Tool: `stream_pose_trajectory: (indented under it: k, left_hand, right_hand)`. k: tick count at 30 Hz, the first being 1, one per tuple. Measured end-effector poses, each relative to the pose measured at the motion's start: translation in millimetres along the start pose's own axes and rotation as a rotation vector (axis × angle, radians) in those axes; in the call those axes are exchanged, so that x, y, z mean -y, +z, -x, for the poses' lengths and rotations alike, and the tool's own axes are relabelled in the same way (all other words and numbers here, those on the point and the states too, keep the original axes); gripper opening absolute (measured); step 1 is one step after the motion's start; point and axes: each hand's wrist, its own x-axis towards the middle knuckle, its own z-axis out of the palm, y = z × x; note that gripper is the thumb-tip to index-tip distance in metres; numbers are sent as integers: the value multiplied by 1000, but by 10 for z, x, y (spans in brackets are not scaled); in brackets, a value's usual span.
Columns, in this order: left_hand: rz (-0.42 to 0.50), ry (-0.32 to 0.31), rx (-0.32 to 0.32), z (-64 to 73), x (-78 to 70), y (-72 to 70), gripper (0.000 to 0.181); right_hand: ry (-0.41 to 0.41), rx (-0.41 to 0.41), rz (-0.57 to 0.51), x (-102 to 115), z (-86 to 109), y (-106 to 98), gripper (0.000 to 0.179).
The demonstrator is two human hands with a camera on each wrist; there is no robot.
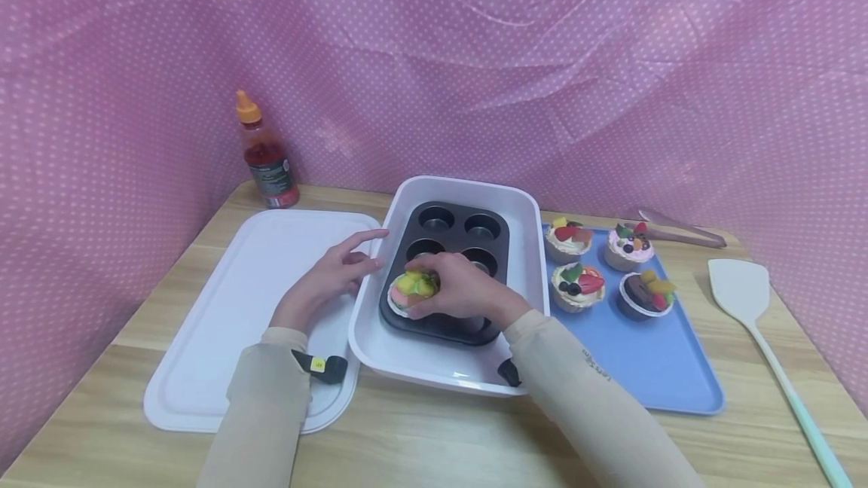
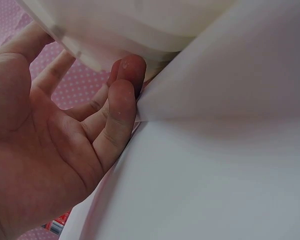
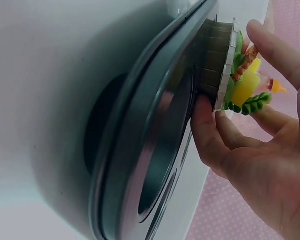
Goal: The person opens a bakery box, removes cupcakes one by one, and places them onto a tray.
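Note:
My right hand (image 1: 464, 285) grips a cupcake (image 1: 417, 288) topped with yellow and green pieces, at the near-left cup of a dark muffin tin (image 1: 498, 300). In the right wrist view, fingers and thumb surround the cupcake (image 3: 216, 65), its pale pleated case low against the tin's top (image 3: 155, 120). The tin lies inside a white tub (image 1: 532, 277). Beside the tub's left wall, my left hand (image 1: 332, 273) has loosely spread fingers reaching its rim. The left wrist view shows those fingertips (image 2: 121, 97) at the tub's outer side, above a white lid (image 1: 251, 300).
To the right, a blue tray (image 1: 610, 367) bears several cupcakes (image 1: 576, 286). Beyond it are tongs (image 1: 681, 230) and a white spatula (image 1: 742, 285) with a mint handle. A red sauce bottle (image 1: 267, 160) stands at the back left, before a pink dotted cloth (image 1: 434, 81).

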Motion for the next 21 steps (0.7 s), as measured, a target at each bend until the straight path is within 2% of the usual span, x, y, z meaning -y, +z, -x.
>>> stream_pose_trajectory:
  k: [21]
  left_hand:
    - [-4,-13,-2,-18,-1,0,61]
  right_hand:
    - [-12,15,9,15,23,4,70]
